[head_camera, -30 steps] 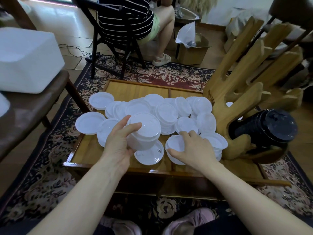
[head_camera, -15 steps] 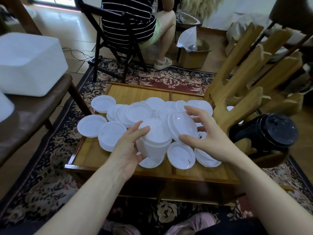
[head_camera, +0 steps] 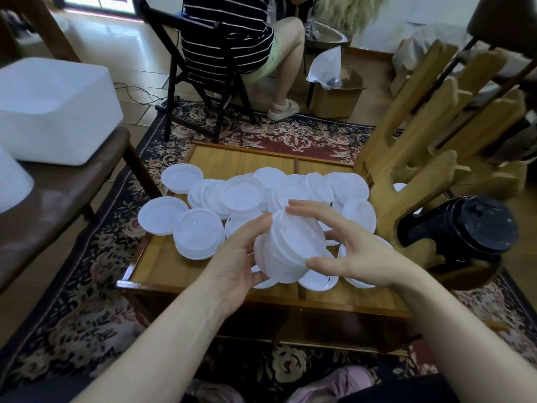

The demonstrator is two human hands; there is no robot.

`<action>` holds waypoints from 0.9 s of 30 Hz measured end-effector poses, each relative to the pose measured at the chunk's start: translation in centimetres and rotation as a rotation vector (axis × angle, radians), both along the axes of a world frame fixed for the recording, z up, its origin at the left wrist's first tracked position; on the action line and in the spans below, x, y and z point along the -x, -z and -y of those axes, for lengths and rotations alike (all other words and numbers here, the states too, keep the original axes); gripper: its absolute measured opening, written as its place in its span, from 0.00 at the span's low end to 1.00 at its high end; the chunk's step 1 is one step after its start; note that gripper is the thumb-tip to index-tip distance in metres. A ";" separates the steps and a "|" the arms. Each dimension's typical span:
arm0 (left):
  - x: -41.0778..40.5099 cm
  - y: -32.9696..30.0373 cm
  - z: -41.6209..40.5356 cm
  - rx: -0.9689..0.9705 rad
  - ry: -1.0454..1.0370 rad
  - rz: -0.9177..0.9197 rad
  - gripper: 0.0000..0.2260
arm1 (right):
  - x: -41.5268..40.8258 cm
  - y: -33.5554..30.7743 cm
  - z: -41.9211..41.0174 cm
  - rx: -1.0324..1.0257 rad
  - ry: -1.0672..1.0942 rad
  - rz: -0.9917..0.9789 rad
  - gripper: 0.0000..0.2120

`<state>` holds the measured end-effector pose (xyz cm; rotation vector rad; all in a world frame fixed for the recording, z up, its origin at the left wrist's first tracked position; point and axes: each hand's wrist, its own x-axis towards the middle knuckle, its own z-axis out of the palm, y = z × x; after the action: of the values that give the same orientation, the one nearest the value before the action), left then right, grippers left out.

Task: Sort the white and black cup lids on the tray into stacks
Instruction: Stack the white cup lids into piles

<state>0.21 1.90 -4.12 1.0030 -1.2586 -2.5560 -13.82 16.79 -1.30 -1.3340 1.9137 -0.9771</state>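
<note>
Left hand (head_camera: 232,266) and right hand (head_camera: 357,254) both clamped round white stack (head_camera: 286,250). Lids light, thin, slick; nested stack shears easily, so grip rims from both sides.

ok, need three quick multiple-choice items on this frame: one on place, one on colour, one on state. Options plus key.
1. Where is the stack of black plastic cup lids?
A. right of the tray, by the wooden rack
B. on the white foam box
C. in the left hand

2. What colour are the loose round lids on the wooden tray?
A. black
B. white
C. red

3. How is the stack of white plastic lids held?
A. lying flat on the tray
B. by one hand only
C. between both hands, above the tray

Key: A, it lies beside the wooden rack; B, all look white; C, left hand and right hand fingers curl round it.
</note>
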 end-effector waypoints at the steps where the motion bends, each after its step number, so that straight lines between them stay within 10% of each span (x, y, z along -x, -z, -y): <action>1: 0.0 0.0 -0.1 0.011 0.009 -0.003 0.09 | 0.0 0.0 0.0 -0.006 -0.006 -0.003 0.32; 10: 0.0 0.2 -0.1 0.084 0.079 -0.041 0.27 | 0.0 0.0 0.0 -0.016 -0.048 -0.023 0.34; 27: 0.2 0.3 0.2 0.061 0.033 -0.093 0.26 | 0.3 1.4 0.4 0.036 0.096 0.084 0.34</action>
<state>-0.03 1.66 -4.41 0.8490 -1.3305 -2.5389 -14.12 16.43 -2.67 -1.2109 1.9196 -1.1015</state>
